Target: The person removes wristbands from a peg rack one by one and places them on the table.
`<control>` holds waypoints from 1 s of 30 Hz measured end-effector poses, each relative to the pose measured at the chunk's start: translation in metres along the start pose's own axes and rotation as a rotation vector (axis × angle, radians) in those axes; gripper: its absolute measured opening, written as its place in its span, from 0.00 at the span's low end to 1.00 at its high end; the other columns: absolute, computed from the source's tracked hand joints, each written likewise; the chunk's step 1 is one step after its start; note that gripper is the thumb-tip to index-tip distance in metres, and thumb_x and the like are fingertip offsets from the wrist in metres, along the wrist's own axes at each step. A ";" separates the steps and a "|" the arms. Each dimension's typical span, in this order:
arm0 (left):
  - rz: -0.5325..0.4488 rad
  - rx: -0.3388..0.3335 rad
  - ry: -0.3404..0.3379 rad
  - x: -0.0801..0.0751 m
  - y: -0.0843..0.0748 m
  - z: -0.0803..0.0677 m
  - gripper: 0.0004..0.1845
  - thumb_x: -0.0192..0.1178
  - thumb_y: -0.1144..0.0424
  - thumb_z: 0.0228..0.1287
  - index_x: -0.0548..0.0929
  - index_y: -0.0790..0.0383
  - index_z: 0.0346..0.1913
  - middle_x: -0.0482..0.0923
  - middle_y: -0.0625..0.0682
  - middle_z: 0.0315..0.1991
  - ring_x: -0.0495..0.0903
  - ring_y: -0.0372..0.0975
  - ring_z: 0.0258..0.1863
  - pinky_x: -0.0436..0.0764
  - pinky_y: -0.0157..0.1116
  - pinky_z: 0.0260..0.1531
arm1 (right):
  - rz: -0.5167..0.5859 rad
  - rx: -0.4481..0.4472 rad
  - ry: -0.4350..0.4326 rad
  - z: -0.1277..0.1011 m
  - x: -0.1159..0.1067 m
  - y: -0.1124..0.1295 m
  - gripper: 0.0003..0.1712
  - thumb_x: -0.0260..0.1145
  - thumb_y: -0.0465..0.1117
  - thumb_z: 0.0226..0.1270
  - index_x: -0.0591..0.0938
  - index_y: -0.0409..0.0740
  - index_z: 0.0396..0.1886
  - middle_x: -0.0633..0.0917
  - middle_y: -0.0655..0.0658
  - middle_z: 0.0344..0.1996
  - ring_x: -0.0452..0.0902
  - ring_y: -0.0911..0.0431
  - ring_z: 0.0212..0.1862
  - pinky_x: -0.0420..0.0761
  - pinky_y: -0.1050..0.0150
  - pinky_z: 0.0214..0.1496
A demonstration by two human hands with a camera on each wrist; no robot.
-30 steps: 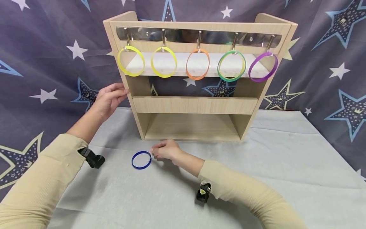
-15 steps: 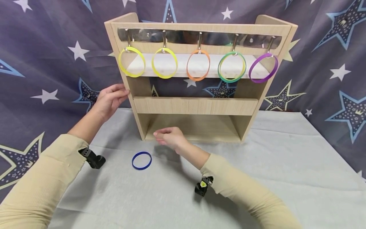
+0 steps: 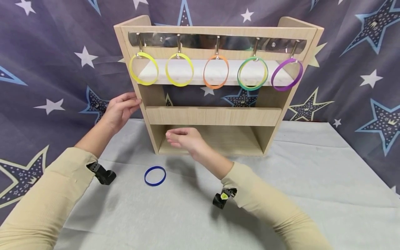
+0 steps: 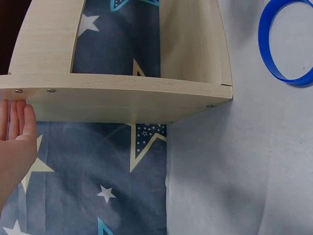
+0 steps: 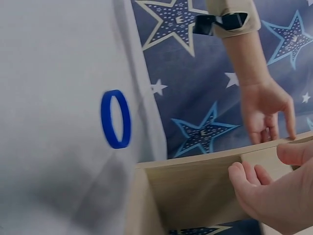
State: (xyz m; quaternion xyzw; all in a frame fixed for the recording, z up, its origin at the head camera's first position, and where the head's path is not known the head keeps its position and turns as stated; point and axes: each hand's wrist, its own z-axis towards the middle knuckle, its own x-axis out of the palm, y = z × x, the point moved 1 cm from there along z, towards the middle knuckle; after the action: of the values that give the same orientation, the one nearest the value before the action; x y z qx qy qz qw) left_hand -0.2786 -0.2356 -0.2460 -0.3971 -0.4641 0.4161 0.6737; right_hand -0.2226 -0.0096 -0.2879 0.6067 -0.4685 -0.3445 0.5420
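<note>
A blue ring [image 5: 116, 119] lies flat on the grey-covered desk [image 5: 54, 73], apart from the wooden shelf [image 5: 195, 188]. The right hand [image 5: 274, 193] hovers by the shelf, fingers loosely curled, holding nothing. The left hand [image 5: 266, 110] touches the shelf's side with straight fingers, before a star-patterned cloth [image 5: 190, 63].

The left hand [image 3: 120, 107] reaches forward, fingers straight and flat. The right hand [image 3: 184, 138] hovers in mid-air, fingers relaxed, holding nothing.
</note>
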 end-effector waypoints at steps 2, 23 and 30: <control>0.003 0.001 -0.002 0.000 0.000 0.000 0.09 0.55 0.75 0.64 0.84 0.63 0.38 0.84 0.49 0.39 0.84 0.35 0.41 0.81 0.26 0.49 | 0.002 -0.020 0.006 -0.002 0.000 0.006 0.18 0.64 0.34 0.66 0.79 0.31 0.54 0.82 0.34 0.55 0.80 0.45 0.58 0.79 0.58 0.62; 0.031 -0.009 -0.016 -0.001 0.001 -0.004 0.08 0.55 0.74 0.65 0.84 0.62 0.38 0.84 0.48 0.39 0.84 0.34 0.41 0.81 0.25 0.48 | -0.012 -0.134 -0.004 -0.008 -0.001 0.044 0.19 0.63 0.35 0.67 0.79 0.32 0.55 0.82 0.34 0.55 0.79 0.44 0.59 0.81 0.63 0.59; 0.027 -0.010 -0.007 0.001 -0.001 -0.002 0.08 0.55 0.74 0.65 0.84 0.62 0.38 0.84 0.48 0.38 0.84 0.34 0.40 0.81 0.25 0.48 | -0.008 -0.168 -0.002 -0.012 -0.002 0.057 0.19 0.63 0.36 0.67 0.79 0.32 0.55 0.82 0.34 0.55 0.78 0.44 0.60 0.79 0.60 0.62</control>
State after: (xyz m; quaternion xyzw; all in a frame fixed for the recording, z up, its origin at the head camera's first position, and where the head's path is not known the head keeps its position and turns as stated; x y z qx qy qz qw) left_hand -0.2762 -0.2354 -0.2454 -0.4049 -0.4632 0.4242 0.6645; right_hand -0.2234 -0.0021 -0.2299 0.5605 -0.4362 -0.3853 0.5892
